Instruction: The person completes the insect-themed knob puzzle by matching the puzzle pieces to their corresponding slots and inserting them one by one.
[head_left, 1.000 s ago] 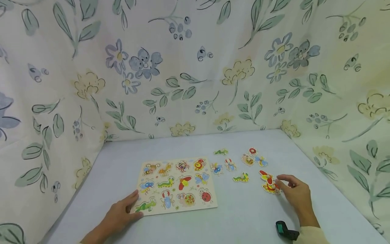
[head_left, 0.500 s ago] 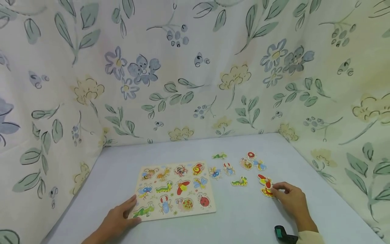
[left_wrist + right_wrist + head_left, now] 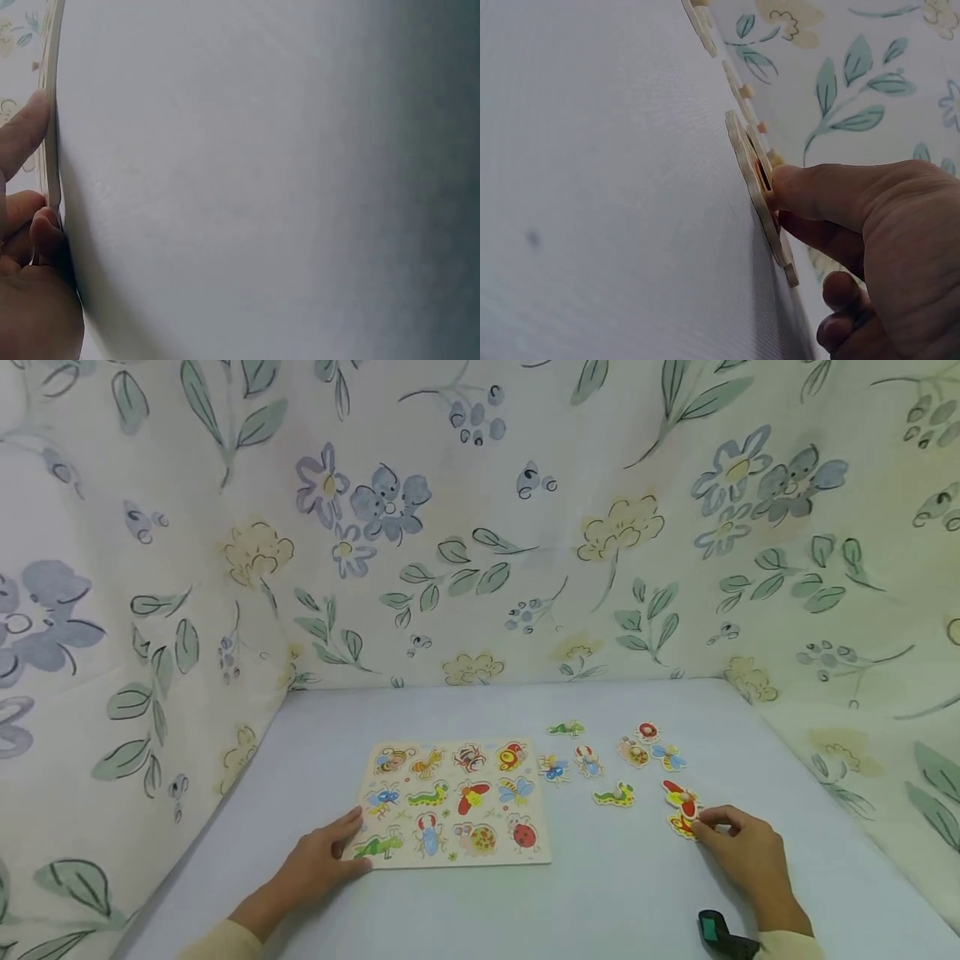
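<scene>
A wooden insect puzzle board [image 3: 538, 845] lies on the table, printed with several insects. My left hand [image 3: 318, 860] holds its near left corner, the thumb along the front edge and fingers at the left side; the left wrist view shows the hand at the board's edge [image 3: 51, 150]. My right hand [image 3: 750, 852] pinches a red-and-yellow butterfly puzzle piece [image 3: 682, 827] between thumb and finger. That piece touches or overlaps a red-winged beetle piece [image 3: 678, 795]. In the right wrist view the pinched puzzle piece [image 3: 754, 180] stands edge-on, its picture face mostly hidden.
Between board and right hand lie a caterpillar piece [image 3: 614, 795], a stag beetle piece [image 3: 588, 761], a blue fly piece [image 3: 554, 769] and a grasshopper piece [image 3: 567, 727]. A snail piece [image 3: 634, 752], a dragonfly piece [image 3: 668, 757] and a ladybug piece [image 3: 647, 732] cluster behind. A black strap device [image 3: 716, 931] sits near the right wrist.
My right hand has closed in on the butterfly piece, and thumb and finger now pinch it. The left hand stays at the board's corner. The head view has shifted slightly.
</scene>
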### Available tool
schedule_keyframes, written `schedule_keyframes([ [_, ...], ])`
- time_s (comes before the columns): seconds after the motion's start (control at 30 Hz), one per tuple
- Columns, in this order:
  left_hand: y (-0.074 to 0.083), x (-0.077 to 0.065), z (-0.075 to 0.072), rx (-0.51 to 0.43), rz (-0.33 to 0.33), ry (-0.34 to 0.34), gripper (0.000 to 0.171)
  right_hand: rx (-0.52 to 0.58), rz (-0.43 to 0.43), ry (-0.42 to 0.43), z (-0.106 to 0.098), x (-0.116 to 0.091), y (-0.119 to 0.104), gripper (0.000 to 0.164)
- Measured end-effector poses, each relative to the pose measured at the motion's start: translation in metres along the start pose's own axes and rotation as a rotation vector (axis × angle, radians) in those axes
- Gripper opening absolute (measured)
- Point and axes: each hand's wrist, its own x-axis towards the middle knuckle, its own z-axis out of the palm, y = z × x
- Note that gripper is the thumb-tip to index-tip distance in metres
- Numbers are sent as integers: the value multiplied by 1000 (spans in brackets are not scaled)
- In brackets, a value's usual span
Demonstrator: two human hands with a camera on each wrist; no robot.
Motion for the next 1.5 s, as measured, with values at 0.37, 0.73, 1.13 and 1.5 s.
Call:
schedule_keyframes([
  [0.37,22,33,-1,-21,72,-6,83,-42,111,73,-21,7,4,26],
  [0.73,10,9,-1,34,1,52,84,-51,82,-9,-19,10,-14,22],
  [1.13,8,0,-8,24,-2,41,85,-69,41,-50,-22,4,-12,19],
  [1.5,4,2,0,-6,-27,32,85,-27,-42,90,-21,2,-22,19],
])
